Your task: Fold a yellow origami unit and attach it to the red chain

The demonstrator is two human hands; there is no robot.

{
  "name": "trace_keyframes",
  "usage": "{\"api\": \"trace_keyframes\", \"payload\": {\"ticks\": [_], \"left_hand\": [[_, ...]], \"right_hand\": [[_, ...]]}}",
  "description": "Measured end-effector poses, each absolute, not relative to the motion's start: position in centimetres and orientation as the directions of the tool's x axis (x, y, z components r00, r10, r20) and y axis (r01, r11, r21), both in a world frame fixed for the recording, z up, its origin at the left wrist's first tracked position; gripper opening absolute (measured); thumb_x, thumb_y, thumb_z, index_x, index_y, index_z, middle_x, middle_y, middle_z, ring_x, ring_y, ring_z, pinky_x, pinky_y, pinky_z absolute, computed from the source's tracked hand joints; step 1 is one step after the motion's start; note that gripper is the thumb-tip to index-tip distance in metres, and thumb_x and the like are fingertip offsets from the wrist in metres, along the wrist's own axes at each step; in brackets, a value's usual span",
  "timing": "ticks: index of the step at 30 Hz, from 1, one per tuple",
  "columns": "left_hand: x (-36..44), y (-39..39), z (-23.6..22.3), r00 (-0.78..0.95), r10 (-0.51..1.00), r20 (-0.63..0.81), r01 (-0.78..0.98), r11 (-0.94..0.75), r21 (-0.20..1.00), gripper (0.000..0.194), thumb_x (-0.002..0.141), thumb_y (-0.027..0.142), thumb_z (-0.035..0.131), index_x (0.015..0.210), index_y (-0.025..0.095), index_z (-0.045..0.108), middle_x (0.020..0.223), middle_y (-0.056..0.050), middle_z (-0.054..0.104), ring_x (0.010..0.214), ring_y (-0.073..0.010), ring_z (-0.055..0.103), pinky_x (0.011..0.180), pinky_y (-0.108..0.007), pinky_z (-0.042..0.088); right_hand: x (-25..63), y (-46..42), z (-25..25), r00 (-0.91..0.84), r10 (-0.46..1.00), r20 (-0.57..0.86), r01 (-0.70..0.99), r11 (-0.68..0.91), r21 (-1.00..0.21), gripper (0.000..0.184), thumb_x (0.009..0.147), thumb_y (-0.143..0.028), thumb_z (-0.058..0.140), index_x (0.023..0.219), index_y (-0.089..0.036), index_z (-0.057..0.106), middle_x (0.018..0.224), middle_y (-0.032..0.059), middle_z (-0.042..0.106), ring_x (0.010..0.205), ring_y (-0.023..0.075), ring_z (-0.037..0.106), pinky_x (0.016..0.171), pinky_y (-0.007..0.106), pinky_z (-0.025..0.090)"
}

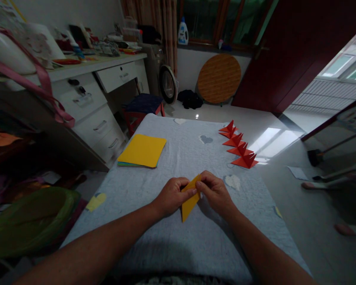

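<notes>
A folded piece of orange-yellow paper (190, 202) is held between both hands just above a table covered with a grey cloth (195, 245). My left hand (172, 196) pinches its left side with fingers closed. My right hand (215, 192) grips its upper right corner, fingers closed too. A stack of square paper sheets, yellow on top (142, 150), lies at the table's left. A row of several folded red paper shapes (239, 145) runs along the right edge of the table.
A white desk with drawers (106, 91) stands to the left, cluttered on top. A green basin (32, 217) sits low at the left. A round wooden board (219, 78) leans on the far wall. To the right is shiny tiled floor (284, 166).
</notes>
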State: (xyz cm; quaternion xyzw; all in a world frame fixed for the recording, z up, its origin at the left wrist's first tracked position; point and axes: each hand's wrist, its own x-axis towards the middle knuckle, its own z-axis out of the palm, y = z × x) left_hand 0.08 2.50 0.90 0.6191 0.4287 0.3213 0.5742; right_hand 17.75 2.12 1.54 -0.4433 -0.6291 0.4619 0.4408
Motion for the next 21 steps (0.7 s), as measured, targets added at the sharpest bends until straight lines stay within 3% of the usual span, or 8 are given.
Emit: {"api": "trace_keyframes", "payload": {"ticks": [9, 14, 21], "left_hand": [[0.1, 2.3, 0.6, 0.468, 0.868, -0.167, 0.093, 0.140, 0.986, 0.034, 0.077, 0.047, 0.071, 0.074, 0.014, 0.066, 0.066, 0.001, 0.058, 0.059, -0.0113, 0.050, 0.053, -0.021, 0.037], [0.1, 3.1, 0.4, 0.391, 0.894, -0.218, -0.122, 0.285, 0.951, 0.034, 0.074, 0.045, 0.075, 0.084, 0.014, 0.069, 0.075, -0.002, 0.067, 0.064, -0.0141, 0.059, 0.061, -0.024, 0.045], [-0.3, 4.1, 0.6, 0.291, 0.924, -0.249, -0.338, 0.342, 0.877, 0.033, 0.072, 0.040, 0.077, 0.089, 0.013, 0.067, 0.073, -0.002, 0.068, 0.061, -0.0118, 0.061, 0.061, -0.022, 0.047]], "right_hand": [[18.5, 2.5, 2.0, -0.059, 0.987, 0.147, -0.014, 0.146, -0.989, 0.017, 0.088, -0.034, 0.063, 0.075, -0.022, 0.061, 0.066, -0.0029, 0.051, 0.063, 0.0133, 0.049, 0.063, 0.028, 0.041], [18.3, 2.4, 1.2, -0.076, 0.993, 0.091, 0.010, 0.092, -0.996, 0.014, 0.087, -0.034, 0.062, 0.093, -0.022, 0.062, 0.077, -0.0013, 0.056, 0.063, 0.0125, 0.050, 0.060, 0.027, 0.042], [17.3, 1.4, 1.2, -0.284, 0.899, 0.332, 0.257, 0.405, -0.877, 0.036, 0.081, -0.009, 0.055, 0.112, -0.026, 0.059, 0.105, 0.0054, 0.056, 0.090, 0.0178, 0.056, 0.073, 0.030, 0.049]]}}
